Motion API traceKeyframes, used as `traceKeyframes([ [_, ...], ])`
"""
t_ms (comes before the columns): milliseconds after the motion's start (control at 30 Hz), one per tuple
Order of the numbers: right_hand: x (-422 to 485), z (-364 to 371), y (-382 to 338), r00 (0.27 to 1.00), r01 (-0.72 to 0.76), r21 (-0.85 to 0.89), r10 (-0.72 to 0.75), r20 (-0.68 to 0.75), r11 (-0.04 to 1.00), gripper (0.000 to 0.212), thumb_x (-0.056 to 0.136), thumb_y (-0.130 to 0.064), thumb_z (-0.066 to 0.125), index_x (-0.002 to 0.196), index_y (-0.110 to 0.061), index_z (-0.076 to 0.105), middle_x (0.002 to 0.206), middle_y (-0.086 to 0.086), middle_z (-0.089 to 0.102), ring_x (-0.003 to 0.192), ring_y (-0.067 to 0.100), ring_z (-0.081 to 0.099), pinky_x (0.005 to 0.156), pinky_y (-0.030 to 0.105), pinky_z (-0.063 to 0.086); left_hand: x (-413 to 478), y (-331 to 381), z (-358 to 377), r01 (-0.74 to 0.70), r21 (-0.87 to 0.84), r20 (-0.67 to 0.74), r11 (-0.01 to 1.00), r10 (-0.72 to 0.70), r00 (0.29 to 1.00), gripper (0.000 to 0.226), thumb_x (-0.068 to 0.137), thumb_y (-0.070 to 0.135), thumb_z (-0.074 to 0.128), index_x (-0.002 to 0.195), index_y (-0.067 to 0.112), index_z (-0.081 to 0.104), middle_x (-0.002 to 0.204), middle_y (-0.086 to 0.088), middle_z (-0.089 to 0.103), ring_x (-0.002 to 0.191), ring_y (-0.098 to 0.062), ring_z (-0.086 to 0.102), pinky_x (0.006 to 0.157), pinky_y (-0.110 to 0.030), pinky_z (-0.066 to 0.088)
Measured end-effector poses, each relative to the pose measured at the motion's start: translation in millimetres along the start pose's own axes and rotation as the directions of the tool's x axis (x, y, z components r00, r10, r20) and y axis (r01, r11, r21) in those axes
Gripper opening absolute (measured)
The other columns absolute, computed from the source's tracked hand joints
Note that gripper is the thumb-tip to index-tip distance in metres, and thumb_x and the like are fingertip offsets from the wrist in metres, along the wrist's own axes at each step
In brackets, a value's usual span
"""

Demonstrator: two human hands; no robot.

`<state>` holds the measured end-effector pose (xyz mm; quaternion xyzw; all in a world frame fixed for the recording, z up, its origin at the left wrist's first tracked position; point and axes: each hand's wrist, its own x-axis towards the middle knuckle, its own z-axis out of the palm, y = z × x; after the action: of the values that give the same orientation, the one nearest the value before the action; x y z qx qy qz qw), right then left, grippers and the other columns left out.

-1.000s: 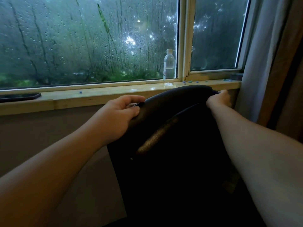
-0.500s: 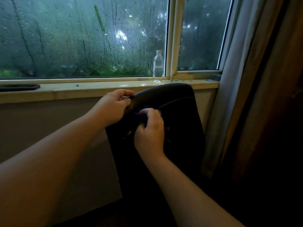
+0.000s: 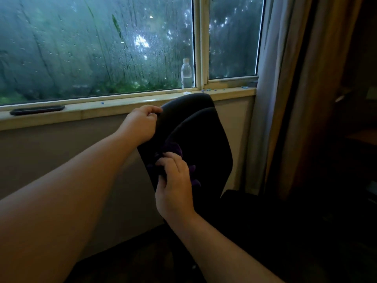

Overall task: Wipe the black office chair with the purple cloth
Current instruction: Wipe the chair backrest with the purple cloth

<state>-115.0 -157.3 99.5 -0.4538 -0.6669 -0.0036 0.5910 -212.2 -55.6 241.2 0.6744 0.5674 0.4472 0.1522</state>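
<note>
The black office chair (image 3: pixel 204 135) stands below the window sill with its backrest turned toward me. My left hand (image 3: pixel 140 124) grips the top left edge of the backrest, fingers curled over it. My right hand (image 3: pixel 175 184) is lower, on the left part of the backrest, holding the purple cloth (image 3: pixel 173 149) against the chair. The cloth is bunched; bits of it show above and to the right of my fingers, the rest is hidden under the hand. The chair's seat is dark and hard to make out at the lower right.
A wooden window sill (image 3: pixel 122 107) runs behind the chair, with a clear water bottle (image 3: pixel 186 74), a dark phone (image 3: pixel 37 109) at the left and small blue bits on it. A grey curtain (image 3: pixel 285 99) hangs right of the chair. The wall below the sill is bare.
My right hand left the top right corner of the backrest, crossed to the left and moved down the chair back with the cloth. The left hand kept its grip on the top edge.
</note>
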Motion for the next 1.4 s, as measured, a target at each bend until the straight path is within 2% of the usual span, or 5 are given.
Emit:
traceKeyframes([
  [333,-106,-30,11,0.996,-0.075,-0.106,0.069,-0.059,0.992,0.053,0.084,0.005,0.067,0.131,-0.014,0.054,0.142,0.012,0.053,0.138,0.032,0.047,0.116,0.049,0.038,-52,30,-8,-0.027,-0.007,-0.003,1.000,0.027,1.000,0.031,0.095,0.006,0.042,0.099,0.023,0.068,0.057,0.001,0.048,0.027,-0.002,0.042,0.028,-0.010,0.026],
  [700,-12,-49,-93,0.916,-0.213,0.334,0.307,-0.259,0.918,0.041,0.085,0.003,0.057,0.124,-0.012,0.062,0.127,0.005,0.062,0.123,0.022,0.052,0.103,0.051,0.043,-93,47,-10,0.001,-0.023,0.024,1.000,0.000,1.000,0.038,0.080,0.003,0.043,0.085,0.035,0.064,0.086,0.001,0.061,0.070,-0.011,0.057,0.051,-0.020,0.041],
  [1033,-159,-72,14,0.974,-0.221,-0.170,0.209,-0.082,0.960,0.058,0.094,-0.006,0.056,0.150,-0.014,0.046,0.155,0.011,0.045,0.144,0.032,0.039,0.120,0.045,0.030,-112,59,-10,-0.174,0.040,0.007,0.984,0.174,0.985,0.051,0.065,0.005,0.039,0.097,0.029,0.071,0.062,0.000,0.051,0.047,-0.017,0.044,0.036,-0.014,0.034],
  [1233,-239,-113,78,0.592,-0.773,-0.142,0.784,0.187,0.618,0.057,0.096,0.004,0.049,0.148,-0.019,0.049,0.146,0.002,0.051,0.135,0.023,0.049,0.114,0.029,0.036,-132,61,-10,-0.223,0.150,-0.059,0.963,0.234,0.970,0.041,0.075,0.014,0.041,0.098,0.025,0.073,0.108,-0.022,0.069,0.094,-0.039,0.063,0.077,-0.034,0.051],
  [1400,-258,-147,99,0.359,-0.933,0.037,0.932,0.036,0.358,0.054,0.096,0.000,0.049,0.145,-0.023,0.051,0.136,0.005,0.057,0.128,0.027,0.056,0.110,0.033,0.042,-175,45,-6,-0.432,0.423,-0.078,0.796,0.507,0.859,0.031,0.083,0.022,0.046,0.104,0.021,0.069,0.136,-0.015,0.050,0.128,-0.041,0.042,0.107,-0.050,0.036],
])
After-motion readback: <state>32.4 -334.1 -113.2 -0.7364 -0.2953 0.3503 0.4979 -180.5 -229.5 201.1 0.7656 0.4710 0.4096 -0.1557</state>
